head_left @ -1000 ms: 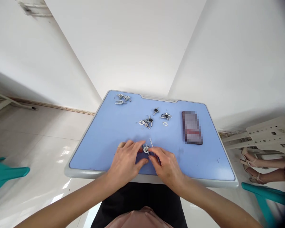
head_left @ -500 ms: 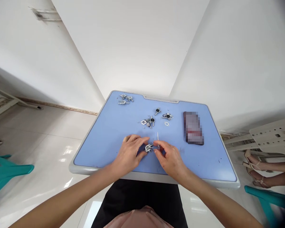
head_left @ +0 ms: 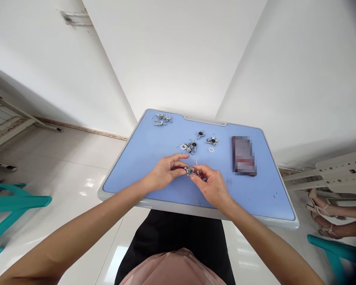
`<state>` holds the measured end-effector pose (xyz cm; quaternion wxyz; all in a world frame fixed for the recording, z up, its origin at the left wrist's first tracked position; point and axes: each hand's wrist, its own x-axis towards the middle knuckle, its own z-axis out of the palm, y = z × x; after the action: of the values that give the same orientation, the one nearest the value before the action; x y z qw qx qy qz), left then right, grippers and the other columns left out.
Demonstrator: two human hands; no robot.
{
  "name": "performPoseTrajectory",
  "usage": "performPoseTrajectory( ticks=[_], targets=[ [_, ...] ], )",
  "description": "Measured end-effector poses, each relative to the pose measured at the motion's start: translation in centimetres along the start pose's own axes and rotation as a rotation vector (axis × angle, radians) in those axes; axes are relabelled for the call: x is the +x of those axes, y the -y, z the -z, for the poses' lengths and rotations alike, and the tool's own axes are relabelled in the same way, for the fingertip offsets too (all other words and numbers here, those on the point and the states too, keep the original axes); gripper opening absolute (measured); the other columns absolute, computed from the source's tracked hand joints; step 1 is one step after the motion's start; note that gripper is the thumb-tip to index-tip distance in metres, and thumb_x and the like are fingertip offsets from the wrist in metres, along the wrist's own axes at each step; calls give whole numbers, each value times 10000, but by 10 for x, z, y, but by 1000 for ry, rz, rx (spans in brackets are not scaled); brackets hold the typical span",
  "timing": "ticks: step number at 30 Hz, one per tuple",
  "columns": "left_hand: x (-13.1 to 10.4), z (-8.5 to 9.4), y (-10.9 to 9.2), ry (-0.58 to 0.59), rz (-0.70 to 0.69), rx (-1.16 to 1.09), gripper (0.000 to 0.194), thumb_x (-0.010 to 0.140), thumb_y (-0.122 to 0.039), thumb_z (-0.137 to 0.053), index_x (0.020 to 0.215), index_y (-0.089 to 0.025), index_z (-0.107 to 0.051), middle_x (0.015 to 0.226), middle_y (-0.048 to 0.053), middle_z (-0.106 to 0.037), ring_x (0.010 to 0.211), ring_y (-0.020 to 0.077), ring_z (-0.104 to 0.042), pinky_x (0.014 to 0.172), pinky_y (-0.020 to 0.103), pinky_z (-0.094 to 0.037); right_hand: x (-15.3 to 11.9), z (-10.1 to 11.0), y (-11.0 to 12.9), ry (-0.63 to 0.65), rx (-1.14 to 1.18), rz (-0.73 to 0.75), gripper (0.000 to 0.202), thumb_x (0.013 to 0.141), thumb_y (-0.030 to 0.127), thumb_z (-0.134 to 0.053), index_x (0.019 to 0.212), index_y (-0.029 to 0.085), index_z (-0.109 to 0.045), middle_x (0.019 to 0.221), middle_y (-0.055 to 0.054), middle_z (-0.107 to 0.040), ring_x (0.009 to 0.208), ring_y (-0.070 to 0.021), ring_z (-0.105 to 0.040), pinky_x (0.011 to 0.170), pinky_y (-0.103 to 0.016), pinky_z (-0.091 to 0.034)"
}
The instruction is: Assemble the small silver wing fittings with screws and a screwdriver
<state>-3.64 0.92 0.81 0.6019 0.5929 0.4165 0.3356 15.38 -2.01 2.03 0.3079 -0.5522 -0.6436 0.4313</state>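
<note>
A small silvery metal valve (head_left: 189,170) is held just above the front part of the blue table (head_left: 142,170). My left hand (head_left: 167,171) pinches it from the left, thumb below and fingers stretched out above. From the right, the fingertips of my right hand (head_left: 212,185) touch the same valve. A small screwdriver (head_left: 196,162) is also tucked in my right hand, its thin shaft pointing away from me and its handle mostly hidden by the fingers. Beyond the hands lies a cluster of similar valves (head_left: 190,147) with black round centres, beside a flat oval metal plate (head_left: 211,150).
More metal valve parts (head_left: 163,119) lie at the far left corner. Another valve (head_left: 201,134) and a small group (head_left: 213,141) sit farther back, with tiny screws around. A phone (head_left: 244,156) rests at the right. A person's feet (head_left: 323,211) show beyond the table.
My right hand has come in to touch the valve, which has been lifted and turned between both hands. The screwdriver stays in my right hand. The view has shifted slightly.
</note>
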Motion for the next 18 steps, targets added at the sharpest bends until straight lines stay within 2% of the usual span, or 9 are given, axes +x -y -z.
performPoseTrajectory(
  ticks=[2,5,8,13,18],
  targets=[
    [-2,-4,-1,-64,52,-133,489,736,-337,-748,1168,-171,-587,972,65,-768,910,216,-709,920,399,-513,-1,-1,1,-7,132,-58,260,805,399,-631,965,200,-682,686,19,-577,626,-132,-524,533,-254,-437],
    [-5,-13,-1,-183,87,-302,333,696,-322,-784,951,-174,-629,838,8,-761,813,192,-708,892,376,-527,-4,-2,4,-23,285,-133,269,785,439,-662,925,209,-664,671,11,-564,621,-145,-545,459,-237,-434],
    [-9,-23,-2,-246,69,-391,268,703,-336,-775,849,-184,-609,803,-24,-743,818,173,-699,900,354,-524,-6,-6,6,-68,328,-119,282,790,465,-658,935,224,-653,688,9,-572,627,-144,-563,458,-233,-458],
    [-15,-37,-5,-289,55,-637,353,647,-308,-850,911,-164,-664,836,4,-726,797,132,-652,840,283,-506,-7,-20,4,-207,500,-80,336,743,472,-708,920,193,-647,682,9,-615,583,-125,-567,435,-228,-461],
    [-20,-42,-14,-221,117,-833,270,648,-323,-865,785,-147,-711,868,31,-687,812,151,-619,791,299,-513,-9,-32,0,-261,557,-28,280,778,419,-709,942,195,-672,683,22,-635,496,-86,-515,457,-242,-480]
  ],
)
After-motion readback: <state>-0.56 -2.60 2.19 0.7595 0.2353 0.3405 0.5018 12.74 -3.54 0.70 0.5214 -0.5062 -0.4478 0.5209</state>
